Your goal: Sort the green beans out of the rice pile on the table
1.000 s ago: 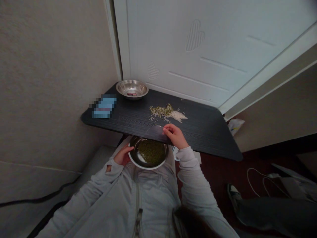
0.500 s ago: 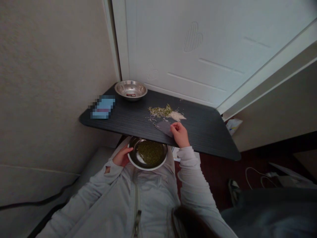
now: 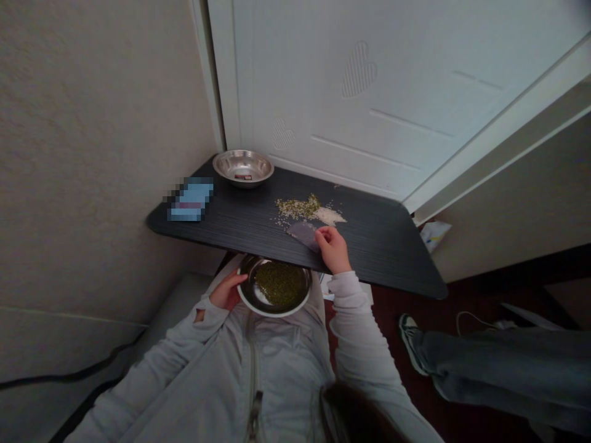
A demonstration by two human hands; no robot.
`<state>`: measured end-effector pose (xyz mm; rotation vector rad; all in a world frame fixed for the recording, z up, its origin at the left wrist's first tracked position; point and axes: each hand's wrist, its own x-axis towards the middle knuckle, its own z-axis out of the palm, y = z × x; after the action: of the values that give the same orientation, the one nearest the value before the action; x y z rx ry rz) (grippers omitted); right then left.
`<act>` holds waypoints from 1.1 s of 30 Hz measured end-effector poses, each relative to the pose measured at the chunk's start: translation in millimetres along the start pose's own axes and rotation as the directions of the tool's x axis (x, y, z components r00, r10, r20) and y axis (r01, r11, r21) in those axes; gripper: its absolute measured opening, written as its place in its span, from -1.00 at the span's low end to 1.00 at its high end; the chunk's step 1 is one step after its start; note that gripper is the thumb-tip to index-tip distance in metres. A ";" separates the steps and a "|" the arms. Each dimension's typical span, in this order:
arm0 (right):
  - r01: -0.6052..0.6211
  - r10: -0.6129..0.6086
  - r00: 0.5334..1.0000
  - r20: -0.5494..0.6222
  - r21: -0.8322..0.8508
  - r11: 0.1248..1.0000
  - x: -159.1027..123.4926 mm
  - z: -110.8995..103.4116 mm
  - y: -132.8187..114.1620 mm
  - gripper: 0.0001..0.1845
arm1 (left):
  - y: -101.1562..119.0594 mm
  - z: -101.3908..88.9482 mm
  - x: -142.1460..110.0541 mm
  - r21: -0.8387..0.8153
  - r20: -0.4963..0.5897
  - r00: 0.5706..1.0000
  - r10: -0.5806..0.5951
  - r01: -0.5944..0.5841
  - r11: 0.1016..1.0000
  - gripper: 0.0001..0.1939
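Note:
My left hand grips the left rim of a steel bowl on my lap, under the table's front edge. Small green beans, which look like mung beans, cover much of its bottom. Over the table, my right hand pinches a thin translucent plastic scraper by its right end. Just beyond the scraper lies a loose patch of mixed green beans and white grains. A heap of white grains, like rice, adjoins it on the right.
The dark table stands against a white door. A second steel bowl is at its back left, with a blurred blue-screened phone-like object before it. Another person's leg is on my right. A white packet lies beyond the table's right end.
The scraper and my right hand have shifted very slightly left and away from me. The other person's leg and shoe have come closer from the right. My left hand keeps its place.

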<state>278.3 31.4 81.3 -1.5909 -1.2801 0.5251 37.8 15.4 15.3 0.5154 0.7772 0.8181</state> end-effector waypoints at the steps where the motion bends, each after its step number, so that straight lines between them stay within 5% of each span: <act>1: 0.003 -0.003 1.000 0.004 -0.006 1.000 0.0 0.4 0.5 -0.80 | -0.2 -0.5 0.4 0.004 0.005 1.000 -0.002 0.002 1.000 -0.57; 33: 0.007 -0.006 0.999 0.034 -0.030 1.000 0.4 3.7 0.8 -0.78 | -1.0 -3.3 1.9 0.031 0.006 1.000 0.013 -0.013 0.999 -0.57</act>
<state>275.8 33.4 79.1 -1.6079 -1.3235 0.5328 36.5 16.6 11.8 0.5503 0.7829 0.8170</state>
